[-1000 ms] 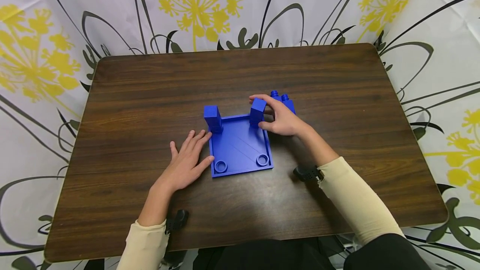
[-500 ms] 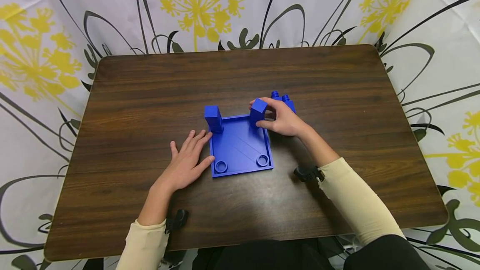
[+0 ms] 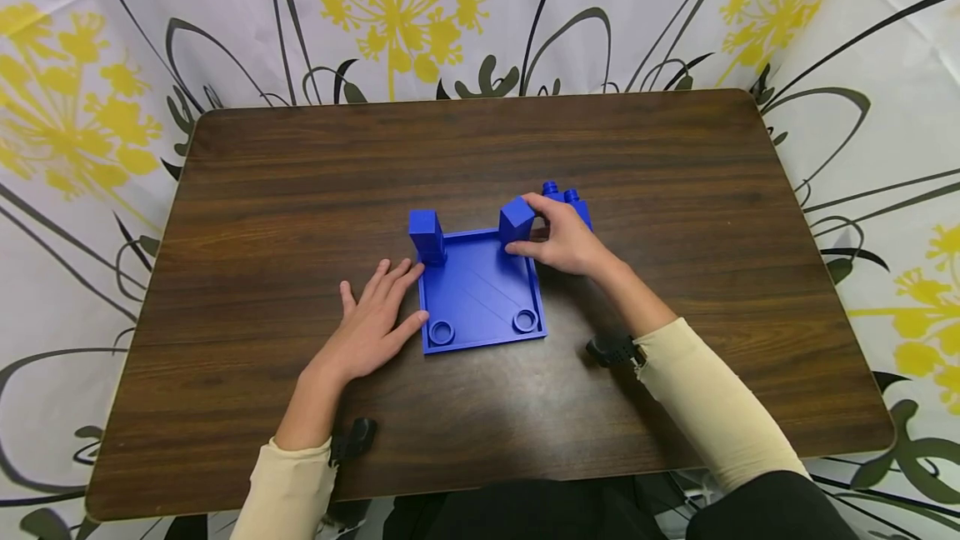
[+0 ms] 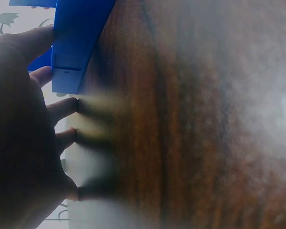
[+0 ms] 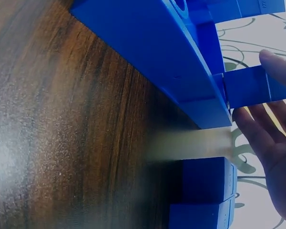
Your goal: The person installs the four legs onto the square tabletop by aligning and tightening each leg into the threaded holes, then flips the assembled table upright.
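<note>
A shallow blue square tray (image 3: 480,298) lies on the table, with round sockets in its two near corners. One square blue post (image 3: 427,238) stands in its far left corner. At the far right corner my right hand (image 3: 567,237) grips a second blue post (image 3: 515,221) between thumb and fingers; this post stands turned at an angle to the tray's sides. The right wrist view shows the thumb and fingers on opposite sides of that post (image 5: 249,87). My left hand (image 3: 373,322) lies spread on the table, index finger and thumb touching the tray's left wall (image 4: 81,43).
Two more blue posts (image 3: 577,206) with threaded ends lie beyond my right hand, partly hidden by it. The brown wooden table (image 3: 300,182) has a floral curtain (image 3: 645,15) behind it.
My right thumb has slid left around the near side of the post and the index finger right around its far side. The post has turned slightly. My left hand stays put.
</note>
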Tool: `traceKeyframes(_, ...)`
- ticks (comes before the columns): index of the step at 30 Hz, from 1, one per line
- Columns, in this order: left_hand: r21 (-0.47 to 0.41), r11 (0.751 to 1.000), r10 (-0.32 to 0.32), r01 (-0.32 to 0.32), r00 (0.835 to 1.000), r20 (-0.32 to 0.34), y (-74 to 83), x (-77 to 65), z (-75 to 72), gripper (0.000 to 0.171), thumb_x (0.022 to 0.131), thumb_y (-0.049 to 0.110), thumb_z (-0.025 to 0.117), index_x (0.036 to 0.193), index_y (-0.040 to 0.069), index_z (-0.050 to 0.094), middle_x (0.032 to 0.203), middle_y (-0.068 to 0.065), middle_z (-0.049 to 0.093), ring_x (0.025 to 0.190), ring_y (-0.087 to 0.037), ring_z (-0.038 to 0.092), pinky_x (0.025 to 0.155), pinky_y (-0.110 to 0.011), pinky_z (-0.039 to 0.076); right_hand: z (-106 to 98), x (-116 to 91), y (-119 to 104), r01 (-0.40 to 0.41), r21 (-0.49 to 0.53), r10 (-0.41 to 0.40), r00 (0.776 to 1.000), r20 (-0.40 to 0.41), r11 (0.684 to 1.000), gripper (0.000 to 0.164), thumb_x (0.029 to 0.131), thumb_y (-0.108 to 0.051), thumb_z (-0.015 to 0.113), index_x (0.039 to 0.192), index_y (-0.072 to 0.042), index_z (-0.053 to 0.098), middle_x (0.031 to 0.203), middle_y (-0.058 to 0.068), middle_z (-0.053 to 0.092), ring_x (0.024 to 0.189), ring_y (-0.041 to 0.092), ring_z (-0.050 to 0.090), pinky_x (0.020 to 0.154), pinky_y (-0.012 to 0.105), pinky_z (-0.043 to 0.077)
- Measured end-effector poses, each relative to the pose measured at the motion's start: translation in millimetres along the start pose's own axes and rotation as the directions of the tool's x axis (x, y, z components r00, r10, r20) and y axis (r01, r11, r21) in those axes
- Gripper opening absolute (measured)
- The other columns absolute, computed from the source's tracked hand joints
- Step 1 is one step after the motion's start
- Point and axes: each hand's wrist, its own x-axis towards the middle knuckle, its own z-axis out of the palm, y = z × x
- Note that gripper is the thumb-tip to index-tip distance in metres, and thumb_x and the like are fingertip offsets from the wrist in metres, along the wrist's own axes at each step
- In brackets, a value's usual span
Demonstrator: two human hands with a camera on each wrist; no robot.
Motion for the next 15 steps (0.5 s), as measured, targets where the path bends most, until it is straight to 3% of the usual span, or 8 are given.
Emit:
traceKeyframes(9,-0.005,1.000,0.004,-0.004,1.000,0.000,0.2,0.3,-1.2,0.067,0.100,0.051,0.046,0.158,0.029,0.019,0.163,-0.006,0.017,0.150,-0.031,0.001,0.100,-0.076,-0.009,4.2,3.4,-1.3,0.032,-0.075,-0.038,0.997,-0.068,0.997,0.046,0.077,-0.022,0.086,0.113,-0.009,0.061,0.101,0.003,0.065,0.095,0.017,0.063,0.081,0.038,0.052)
traceKeyframes(15,0.000,1.000,0.002,-0.002,1.000,0.004,0.8,-1.2,-1.5,0.067,0.101,0.053,0.044,0.158,0.029,0.019,0.163,-0.006,0.017,0.149,-0.032,0.001,0.100,-0.076,-0.009,7.4,3.9,-2.9,-0.002,-0.072,-0.005,0.995,-0.100,0.997,0.046,0.076,-0.023,0.087,0.111,-0.009,0.061,0.099,0.003,0.066,0.092,0.018,0.066,0.076,0.035,0.053)
